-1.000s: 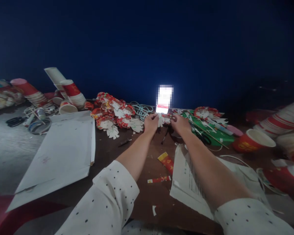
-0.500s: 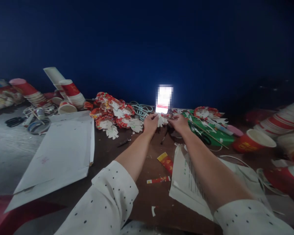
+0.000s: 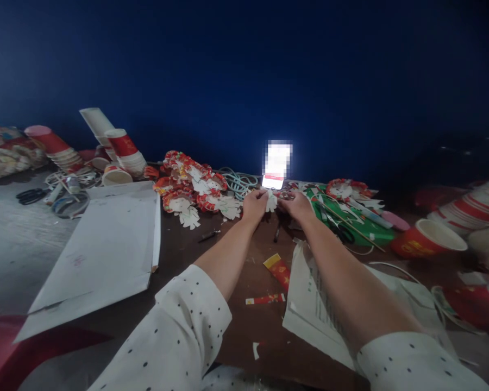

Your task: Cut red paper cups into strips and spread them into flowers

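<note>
Both arms reach forward over the brown table, and a small red and white paper cutout [image 3: 271, 201] is between my hands. My left hand [image 3: 255, 205] pinches its left side. On the right side my right hand [image 3: 296, 206] has its fingers closed on the cutout's red part. A lit phone [image 3: 275, 168] stands upright just behind the hands. Left of them lies a pile of similar red and white paper pieces [image 3: 195, 184] with fringed ends. Below the hands is a thin dark pen-like thing [image 3: 276, 233].
Stacked paper cups [image 3: 126, 155] and a white board [image 3: 101, 244] are on the left. To the right, scissors [image 3: 342, 231] lie on a green sheet [image 3: 375, 232], beside a red paper cup [image 3: 426, 239]. Nearer me are red paper strips [image 3: 264, 299] and a printed sheet [image 3: 309, 315].
The whole view has shifted slightly, so things appear a little further right. Both hands keep their hold on the paper cutout, and the left has come slightly closer to the right.
</note>
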`<state>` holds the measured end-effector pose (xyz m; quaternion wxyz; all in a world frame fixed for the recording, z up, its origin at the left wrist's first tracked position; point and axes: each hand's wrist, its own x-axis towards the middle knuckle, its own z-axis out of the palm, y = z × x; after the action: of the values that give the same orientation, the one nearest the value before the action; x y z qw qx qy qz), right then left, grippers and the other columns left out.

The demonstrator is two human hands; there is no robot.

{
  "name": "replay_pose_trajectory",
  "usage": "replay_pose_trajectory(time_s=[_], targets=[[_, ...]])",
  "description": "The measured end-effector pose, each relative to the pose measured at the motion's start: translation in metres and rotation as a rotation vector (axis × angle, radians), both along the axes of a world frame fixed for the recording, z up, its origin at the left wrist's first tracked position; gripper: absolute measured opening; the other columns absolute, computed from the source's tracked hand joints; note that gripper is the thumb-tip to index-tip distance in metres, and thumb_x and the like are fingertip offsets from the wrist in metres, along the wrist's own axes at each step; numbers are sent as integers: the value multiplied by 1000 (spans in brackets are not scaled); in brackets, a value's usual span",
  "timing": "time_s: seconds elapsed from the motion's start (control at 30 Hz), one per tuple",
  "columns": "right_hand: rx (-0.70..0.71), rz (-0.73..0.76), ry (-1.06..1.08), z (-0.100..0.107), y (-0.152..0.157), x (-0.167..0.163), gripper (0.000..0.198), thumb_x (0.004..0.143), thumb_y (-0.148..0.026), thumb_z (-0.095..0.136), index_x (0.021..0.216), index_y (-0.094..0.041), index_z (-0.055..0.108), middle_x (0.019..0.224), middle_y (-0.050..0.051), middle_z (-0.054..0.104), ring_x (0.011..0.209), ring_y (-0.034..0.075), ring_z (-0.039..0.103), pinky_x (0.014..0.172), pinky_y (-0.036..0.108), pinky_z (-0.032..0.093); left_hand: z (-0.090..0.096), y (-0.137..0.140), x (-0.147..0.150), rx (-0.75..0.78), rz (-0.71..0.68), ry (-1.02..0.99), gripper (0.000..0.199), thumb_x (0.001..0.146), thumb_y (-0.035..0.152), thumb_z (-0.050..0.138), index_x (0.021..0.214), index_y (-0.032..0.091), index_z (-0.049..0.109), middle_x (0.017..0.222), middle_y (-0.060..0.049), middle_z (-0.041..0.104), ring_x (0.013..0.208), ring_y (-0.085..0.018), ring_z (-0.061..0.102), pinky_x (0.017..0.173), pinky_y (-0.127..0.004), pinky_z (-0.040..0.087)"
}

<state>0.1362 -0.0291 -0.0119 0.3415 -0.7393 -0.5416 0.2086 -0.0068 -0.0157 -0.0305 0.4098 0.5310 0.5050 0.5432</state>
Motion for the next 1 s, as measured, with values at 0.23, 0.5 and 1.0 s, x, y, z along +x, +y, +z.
replay_pose_trajectory(time_s=[0.23,0.5,1.0], targets=[[-56,121,40,-5,2,4,26,71,-42,67,77,-18,70,63,3,68,59,16,62,53,23,42,2,-1,0,-32,-13,-8,23,77,25,60,91,15,75,89,-7,74,85,-18,66,80,-28,49],[-74,62,92,5,-7,-2,25,67,-29,71,88,-17,69,66,1,69,58,15,63,52,22,42,-1,1,0,-33,-15,-17,23,76,27,60,90,16,75,82,-4,73,83,-17,66,80,-27,49],[174,-311,978,14,-8,5,13,67,-19,64,66,-23,51,50,-4,52,45,11,50,32,19,30,5,-7,6,68,-51,-168,24,76,33,63,91,17,73,86,-3,72,83,-14,64,78,-25,48]])
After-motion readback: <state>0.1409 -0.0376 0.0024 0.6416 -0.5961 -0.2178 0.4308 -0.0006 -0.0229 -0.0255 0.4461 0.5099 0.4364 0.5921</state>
